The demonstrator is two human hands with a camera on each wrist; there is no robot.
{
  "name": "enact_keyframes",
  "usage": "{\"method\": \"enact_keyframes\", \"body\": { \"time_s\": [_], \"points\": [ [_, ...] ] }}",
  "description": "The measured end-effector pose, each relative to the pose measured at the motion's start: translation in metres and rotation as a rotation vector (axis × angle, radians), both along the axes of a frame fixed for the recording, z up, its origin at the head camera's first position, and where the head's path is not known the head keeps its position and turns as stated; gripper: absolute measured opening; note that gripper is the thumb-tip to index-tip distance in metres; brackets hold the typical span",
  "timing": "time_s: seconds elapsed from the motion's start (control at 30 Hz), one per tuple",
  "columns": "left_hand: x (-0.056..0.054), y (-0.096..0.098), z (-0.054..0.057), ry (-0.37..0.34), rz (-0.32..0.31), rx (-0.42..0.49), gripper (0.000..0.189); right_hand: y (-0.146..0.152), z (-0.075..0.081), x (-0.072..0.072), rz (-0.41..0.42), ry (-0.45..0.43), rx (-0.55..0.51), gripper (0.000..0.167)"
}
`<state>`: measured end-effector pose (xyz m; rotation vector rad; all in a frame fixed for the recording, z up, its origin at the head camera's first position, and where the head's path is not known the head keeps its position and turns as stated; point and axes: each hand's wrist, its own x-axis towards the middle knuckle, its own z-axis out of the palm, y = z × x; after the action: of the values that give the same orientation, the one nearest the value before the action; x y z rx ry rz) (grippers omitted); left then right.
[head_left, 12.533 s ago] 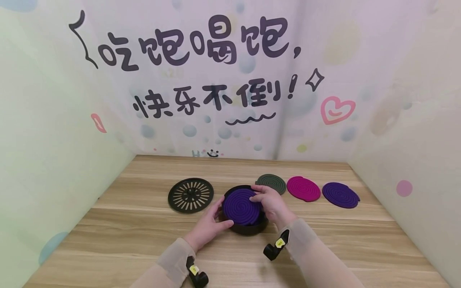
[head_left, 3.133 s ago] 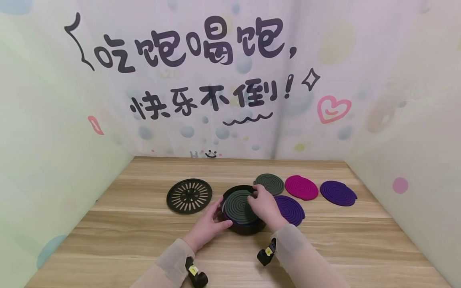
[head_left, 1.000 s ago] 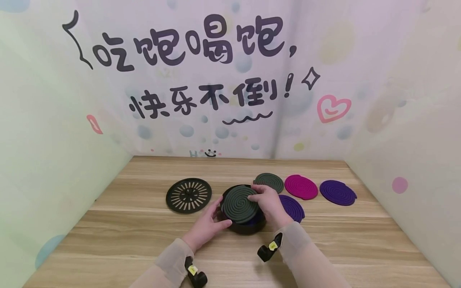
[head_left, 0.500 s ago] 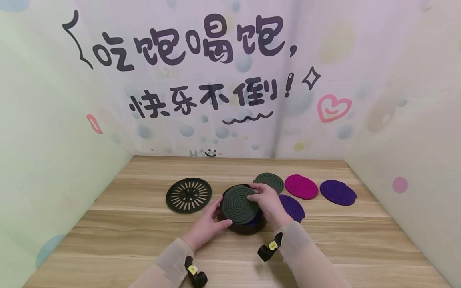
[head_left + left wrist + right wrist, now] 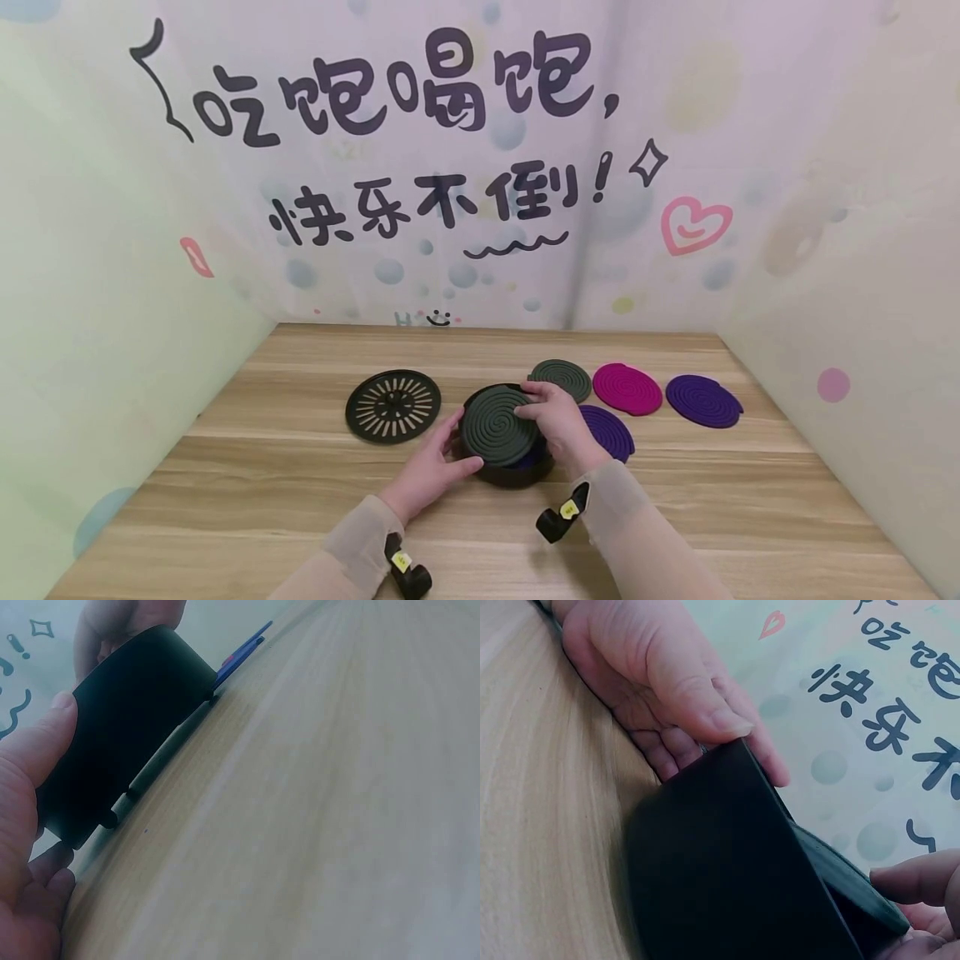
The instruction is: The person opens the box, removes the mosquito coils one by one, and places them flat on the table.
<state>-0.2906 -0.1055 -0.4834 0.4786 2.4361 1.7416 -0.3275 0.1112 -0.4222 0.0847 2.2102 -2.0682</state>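
My left hand grips the side of a black round tin; its thumb lies against the tin's wall in the left wrist view. My right hand pinches the edge of a dark green mosquito coil. The green coil is tilted, its raised edge at the tin's rim in the right wrist view. Below it, a bit of purple coil shows inside the tin. How deep the stack goes is hidden.
A black slotted lid lies left of the tin. To the right lie a green coil, a magenta coil and a purple coil. Another purple coil sits partly behind my right hand. Patterned walls enclose the wooden table.
The purple coil formerly held over the tin now lies on the table at the right. The green coil, flat in the tin 3.1 s ago, is now lifted and tilted in my right hand.
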Motion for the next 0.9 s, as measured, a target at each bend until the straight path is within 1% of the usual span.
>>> {"method": "enact_keyframes", "body": {
  "time_s": [0.13, 0.43, 0.67, 0.9],
  "points": [
    [0.0, -0.0006, 0.0001, -0.009, 0.004, 0.001, 0.091, -0.0004, 0.0006, 0.0006, 0.013, -0.002, -0.024, 0.047],
    [-0.0006, 0.0001, -0.0002, -0.002, 0.004, 0.014, 0.09, -0.0014, 0.0011, 0.0001, 0.068, -0.019, -0.098, 0.053],
    [0.0003, -0.0001, 0.0013, -0.003, -0.001, 0.009, 0.09, -0.0018, 0.0009, -0.0002, 0.093, -0.028, -0.067, 0.054],
    [0.0009, 0.0006, 0.0014, -0.004, 0.002, 0.001, 0.091, -0.0018, 0.0012, -0.0014, 0.096, -0.044, -0.075, 0.06]
  ]
}}
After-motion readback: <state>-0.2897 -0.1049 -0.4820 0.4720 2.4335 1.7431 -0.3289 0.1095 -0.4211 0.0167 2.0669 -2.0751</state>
